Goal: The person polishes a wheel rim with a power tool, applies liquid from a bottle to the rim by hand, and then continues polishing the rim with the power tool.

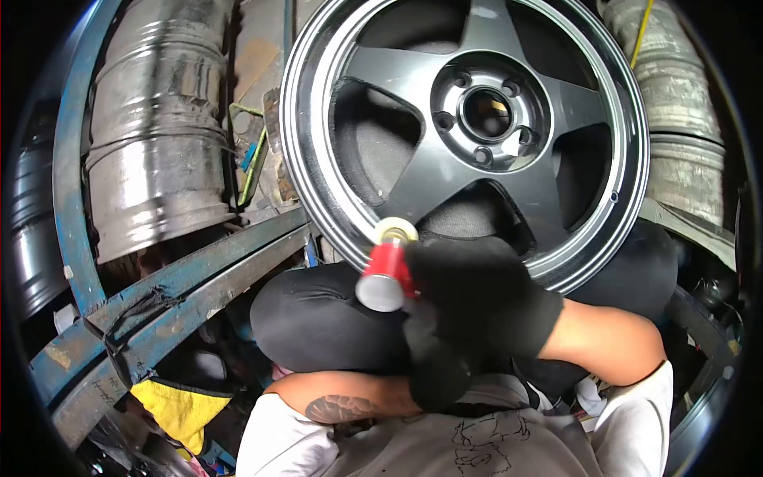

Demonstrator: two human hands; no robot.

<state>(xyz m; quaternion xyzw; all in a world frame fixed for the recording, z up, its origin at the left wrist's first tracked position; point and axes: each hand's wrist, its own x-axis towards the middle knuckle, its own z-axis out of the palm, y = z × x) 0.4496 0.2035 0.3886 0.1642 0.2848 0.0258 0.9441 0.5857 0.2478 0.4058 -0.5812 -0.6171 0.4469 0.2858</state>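
A large grey five-spoke wheel rim (445,159) with a shiny lip rests tilted against my legs. My right hand (485,298), in a black glove, is closed around a small red polisher (387,266) with a silver end cap. The polisher's round pale yellow pad (396,229) is at the lower left of the wheel, where a spoke meets the lip. My left hand (441,370), also gloved in black, is just below the right one, close to my body. Its fingers are blurred and partly hidden, so its grip does not show.
Stacked silver wheel barrels (159,119) stand on the left, behind a worn blue metal frame (199,254). More dull barrels (679,119) are on the right. A yellow cloth (183,409) hangs at lower left. My black-trousered knees (310,314) are below the wheel.
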